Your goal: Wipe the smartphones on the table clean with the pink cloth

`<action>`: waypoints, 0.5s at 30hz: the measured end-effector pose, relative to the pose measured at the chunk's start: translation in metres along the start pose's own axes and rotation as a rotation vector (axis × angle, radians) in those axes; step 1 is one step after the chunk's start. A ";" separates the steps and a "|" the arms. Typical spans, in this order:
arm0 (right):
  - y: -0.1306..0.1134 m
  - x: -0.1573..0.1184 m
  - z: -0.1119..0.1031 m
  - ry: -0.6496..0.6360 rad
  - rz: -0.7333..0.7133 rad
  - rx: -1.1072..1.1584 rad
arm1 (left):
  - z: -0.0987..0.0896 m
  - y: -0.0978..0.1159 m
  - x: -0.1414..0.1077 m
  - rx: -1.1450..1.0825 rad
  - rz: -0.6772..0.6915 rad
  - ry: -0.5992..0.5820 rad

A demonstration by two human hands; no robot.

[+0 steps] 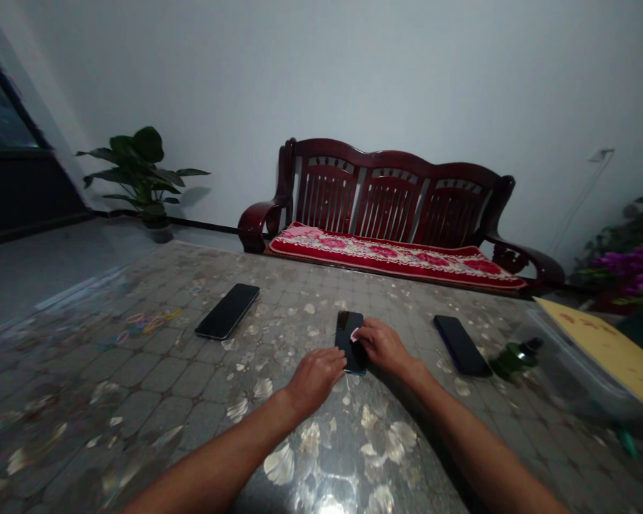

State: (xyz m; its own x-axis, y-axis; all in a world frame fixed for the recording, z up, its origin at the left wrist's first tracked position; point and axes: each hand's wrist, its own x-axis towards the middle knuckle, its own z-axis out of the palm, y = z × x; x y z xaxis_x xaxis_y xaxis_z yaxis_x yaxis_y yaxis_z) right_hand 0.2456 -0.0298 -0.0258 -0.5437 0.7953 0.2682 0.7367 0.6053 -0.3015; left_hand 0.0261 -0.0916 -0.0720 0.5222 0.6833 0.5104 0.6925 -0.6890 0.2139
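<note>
A dark smartphone (349,321) lies screen up on the table, between my two hands. My left hand (317,375) grips its lower left edge, with the fingers close together and bent. Over the upper right part of the screen, my right hand (384,344) pinches a small pale pink piece (355,334) that looks like tissue or cloth. Most of that piece is hidden by the fingers. To the left lies a larger black smartphone (228,311). Another phone (461,345) with a bluish edge is to the right of my right hand.
Several coloured rubber bands (147,323) are scattered at left on the patterned table (193,414). A green bottle (516,358) lies at right beside a clear plastic box (562,378) with a yellow sheet (605,346) on top. Beyond the table stands a wooden bench (391,189).
</note>
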 end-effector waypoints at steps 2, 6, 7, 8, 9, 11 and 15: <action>-0.001 -0.001 0.000 -0.001 0.010 0.002 | 0.000 0.000 0.000 0.002 0.002 0.000; -0.002 0.002 0.002 0.044 0.100 -0.010 | 0.001 0.000 -0.001 0.010 0.004 0.010; -0.002 0.002 0.002 0.050 0.105 -0.003 | 0.001 0.000 -0.001 0.013 0.003 0.012; -0.002 0.002 0.002 0.046 0.098 0.015 | 0.000 0.000 -0.001 0.015 0.000 0.013; -0.002 0.002 0.002 0.030 0.083 0.046 | 0.000 0.001 0.000 0.015 -0.003 0.011; 0.000 0.002 0.000 -0.023 0.059 0.155 | -0.002 0.002 0.000 0.014 -0.009 0.003; 0.006 0.002 0.007 0.081 0.219 0.563 | -0.006 0.005 0.001 0.021 -0.029 -0.028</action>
State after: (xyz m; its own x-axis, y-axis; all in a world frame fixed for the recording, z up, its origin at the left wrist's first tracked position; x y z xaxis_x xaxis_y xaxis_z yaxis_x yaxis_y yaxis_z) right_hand 0.2462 -0.0247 -0.0334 -0.3549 0.9116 0.2075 0.4901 0.3705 -0.7890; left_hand 0.0271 -0.0960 -0.0651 0.5152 0.7097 0.4806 0.7176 -0.6638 0.2110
